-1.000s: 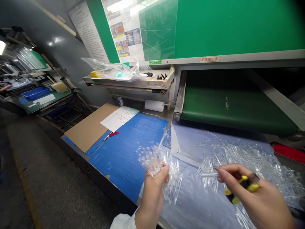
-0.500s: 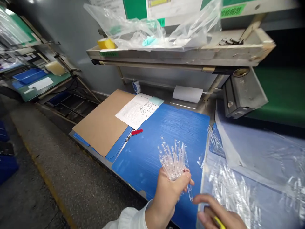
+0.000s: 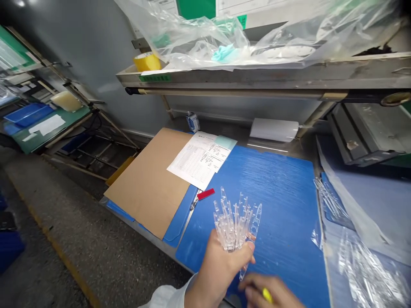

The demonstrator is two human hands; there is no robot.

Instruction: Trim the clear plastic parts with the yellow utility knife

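Left hand (image 3: 221, 269), lower centre: closed firmly around the lower part of a bundle of clear moulded plastic parts (image 3: 236, 224). The slender, pointed parts fan upward and slightly apart above the fist, and one longer strip (image 3: 244, 267) runs down past the fingers. Right hand (image 3: 268, 293), at the bottom edge just below the bundle: fingers curled, gripping a yellow piece (image 3: 267, 295). It is mostly hidden and cannot be identified; whether this hand touches the strip cannot be told.

Both hands are over a blue corrugated plastic board (image 3: 282, 201) with a fine, streaked surface, lying on a metal workbench. At lower right, more clear parts lie in a loose heap (image 3: 369, 273) on a pale blue sheet (image 3: 375, 201). Left of the board is a brown cardboard sheet (image 3: 144, 184), overlapped by a printed paper form (image 3: 199, 160); a red-tabbed clip (image 3: 205, 194) sits just below the form.

Above is a metal shelf (image 3: 224, 80) holding a crumpled clear plastic bag (image 3: 199, 42) and a roll of yellow tape (image 3: 147, 62). A white paper roll (image 3: 274, 129) lies under the shelf. At upper left stands a rack with blue trays (image 3: 27, 114), beside a grey wall (image 3: 96, 55). Concrete floor (image 3: 54, 239) with a yellow line at lower left.
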